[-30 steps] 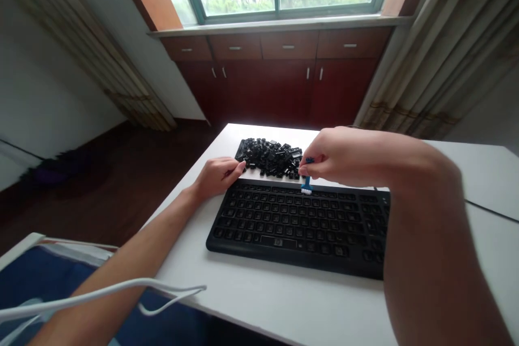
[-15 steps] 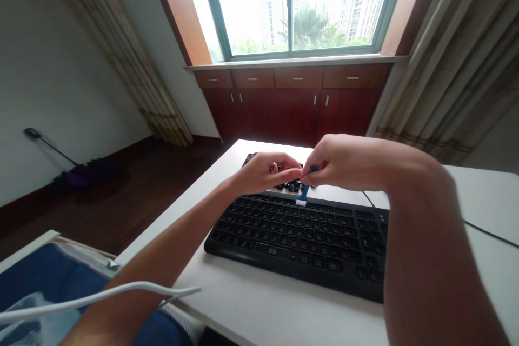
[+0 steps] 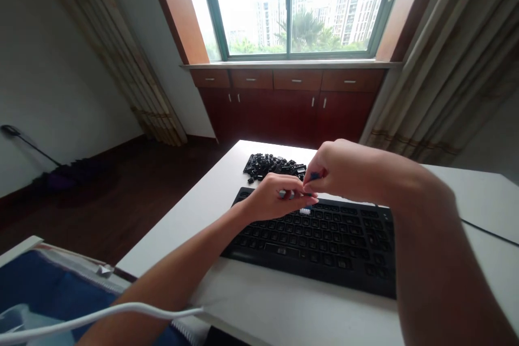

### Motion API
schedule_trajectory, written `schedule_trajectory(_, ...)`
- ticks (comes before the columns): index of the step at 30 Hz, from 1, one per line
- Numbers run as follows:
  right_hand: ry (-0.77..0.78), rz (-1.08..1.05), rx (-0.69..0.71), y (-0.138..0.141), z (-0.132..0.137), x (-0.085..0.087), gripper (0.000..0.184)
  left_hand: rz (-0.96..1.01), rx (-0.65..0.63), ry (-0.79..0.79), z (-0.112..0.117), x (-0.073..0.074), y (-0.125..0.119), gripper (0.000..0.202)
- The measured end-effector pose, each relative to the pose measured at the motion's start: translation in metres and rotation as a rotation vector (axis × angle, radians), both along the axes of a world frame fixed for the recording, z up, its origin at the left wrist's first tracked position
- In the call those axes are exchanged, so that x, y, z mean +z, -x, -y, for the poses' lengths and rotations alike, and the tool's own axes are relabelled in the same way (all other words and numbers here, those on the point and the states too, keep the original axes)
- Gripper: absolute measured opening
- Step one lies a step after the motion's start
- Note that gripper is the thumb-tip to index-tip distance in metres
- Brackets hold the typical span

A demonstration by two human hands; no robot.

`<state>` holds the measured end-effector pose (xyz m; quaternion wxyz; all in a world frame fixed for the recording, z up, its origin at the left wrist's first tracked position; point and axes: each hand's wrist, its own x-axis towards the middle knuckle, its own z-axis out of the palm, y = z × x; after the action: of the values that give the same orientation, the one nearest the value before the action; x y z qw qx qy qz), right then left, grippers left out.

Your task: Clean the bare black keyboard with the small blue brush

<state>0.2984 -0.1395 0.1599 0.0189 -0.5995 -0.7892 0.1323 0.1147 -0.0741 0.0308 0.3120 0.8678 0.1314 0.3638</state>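
A blue toothbrush (image 3: 305, 210) with white bristles points head-down over the upper rows of a black keyboard (image 3: 279, 265). The keyboard's keycaps are off, leaving square sockets. My right hand (image 3: 324, 170) pinches the toothbrush handle from above, wrist bent. My left hand (image 3: 275, 194) meets it from the left, its thumb and forefinger closed around the brush's neck just above the bristles. Part of the handle is hidden by fingers. Behind my left hand lies a heap of loose black keycaps (image 3: 271, 164).
The keyboard lies on a white table (image 3: 251, 292). A black cable (image 3: 486, 231) crosses the table at right. At lower left, a white cord (image 3: 133, 311) passes over a blue fabric item (image 3: 60, 278). Wooden cabinets (image 3: 259, 108) stand below the window.
My left hand has come down and right, from over the keycap heap to the keyboard's upper rows, uncovering the heap. Its fingers now close round the brush's neck. The view has shifted slightly.
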Motion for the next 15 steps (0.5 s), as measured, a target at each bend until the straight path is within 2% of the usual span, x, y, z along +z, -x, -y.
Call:
schedule_trajectory(3, -0.005, -0.023, -0.087, 0.001, 0.008, -0.008, 0.026, -0.039, -0.021, 0.022, -0.004, -0.006, 0.0, 0.021)
schedule_trajectory(4, -0.099, -0.015, -0.14, -0.001, 0.014, -0.013, 0.031, -0.055, -0.024, 0.05, -0.005, -0.006, 0.002, 0.021)
schedule_trajectory(6, -0.253, 0.067, -0.151, -0.003, 0.029, -0.028, 0.038, -0.058, -0.011, 0.096, -0.008, -0.005, 0.007, 0.022)
schedule_trajectory(8, -0.448, 0.12, -0.157, 0.003, 0.049, -0.048, 0.028, -0.027, 0.003, 0.063, -0.009, -0.003, 0.012, 0.021)
schedule_trajectory(9, -0.583, 0.088, -0.066, 0.01, 0.06, -0.061, 0.022, -0.004, 0.001, 0.02, -0.008, -0.002, 0.014, 0.019)
schedule_trajectory(11, -0.799, -0.073, 0.181, 0.029, 0.078, -0.088, 0.027, 0.023, -0.02, -0.055, -0.005, -0.003, 0.016, 0.018)
schedule_trajectory(13, -0.913, -0.13, 0.434, 0.05, 0.091, -0.119, 0.032, 0.033, -0.039, -0.062, -0.002, -0.005, 0.017, 0.017)
schedule_trajectory(15, -0.973, -0.195, 0.576, 0.065, 0.098, -0.148, 0.039, 0.033, -0.022, -0.028, 0.0, -0.01, 0.017, 0.019)
